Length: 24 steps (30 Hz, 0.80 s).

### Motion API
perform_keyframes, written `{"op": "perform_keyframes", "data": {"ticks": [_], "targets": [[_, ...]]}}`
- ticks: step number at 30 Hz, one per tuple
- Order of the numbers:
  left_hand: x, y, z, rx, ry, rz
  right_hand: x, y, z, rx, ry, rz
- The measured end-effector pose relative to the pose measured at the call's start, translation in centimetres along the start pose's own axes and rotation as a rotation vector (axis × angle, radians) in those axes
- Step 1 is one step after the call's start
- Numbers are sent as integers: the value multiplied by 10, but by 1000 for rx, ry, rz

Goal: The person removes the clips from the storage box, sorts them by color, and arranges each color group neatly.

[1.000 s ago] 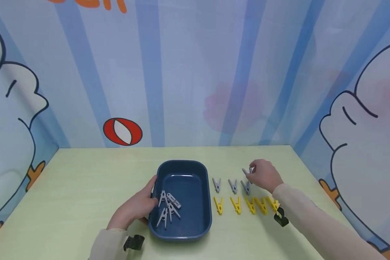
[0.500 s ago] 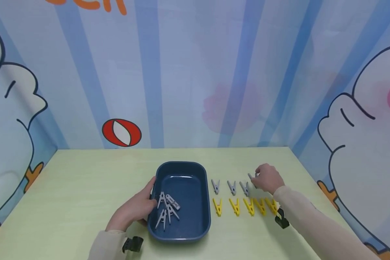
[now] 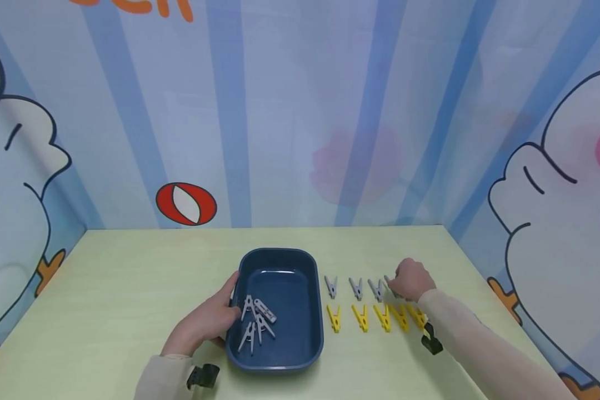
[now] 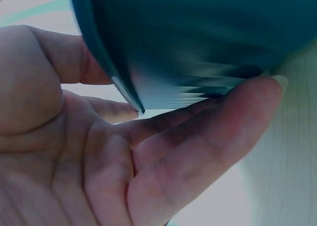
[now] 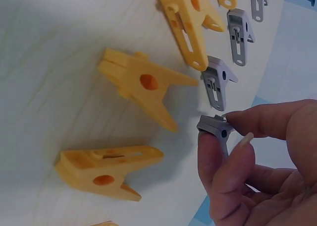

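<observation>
A blue plastic bin (image 3: 295,311) stands mid-table, with several whitish clothespins (image 3: 260,326) lying in its left part. My left hand (image 3: 205,324) grips the bin's left wall, thumb at the rim and fingers along the outside. To the right, my right hand (image 3: 413,280) pinches a grey clothespin (image 5: 214,124) between thumb and fingers, low by the table. The hand partly hides it in the head view. It is at the right end of a row of grey clothespins (image 3: 356,289). In front runs a row of several yellow clothespins (image 3: 360,318), partly behind the right forearm.
The pale yellow-green table (image 3: 145,278) extends left of the bin and behind it. A printed blue-striped backdrop (image 3: 280,139) rises at the table's back edge and along both sides. A black strap piece (image 3: 203,375) sits at the left wrist, another (image 3: 432,339) at the right.
My right hand has moved slightly right and down with the grey clothespin, from above the row to near the table. The left hand and bin stay put.
</observation>
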<state>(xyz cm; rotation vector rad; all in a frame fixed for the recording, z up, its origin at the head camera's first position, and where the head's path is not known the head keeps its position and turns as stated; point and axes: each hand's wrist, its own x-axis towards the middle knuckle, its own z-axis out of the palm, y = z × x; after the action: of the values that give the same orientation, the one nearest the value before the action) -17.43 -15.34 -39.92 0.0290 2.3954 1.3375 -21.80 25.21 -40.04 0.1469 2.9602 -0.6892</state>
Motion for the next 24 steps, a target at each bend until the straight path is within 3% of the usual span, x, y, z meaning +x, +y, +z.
{"op": "perform_keyframes", "data": {"ticks": [11,24], "targets": [[-2,0,0,1,2,18,-2,4,7,52,-19,-5],[-2,0,-1,6,-1,22,1,1,10,5,-50,60]]}}
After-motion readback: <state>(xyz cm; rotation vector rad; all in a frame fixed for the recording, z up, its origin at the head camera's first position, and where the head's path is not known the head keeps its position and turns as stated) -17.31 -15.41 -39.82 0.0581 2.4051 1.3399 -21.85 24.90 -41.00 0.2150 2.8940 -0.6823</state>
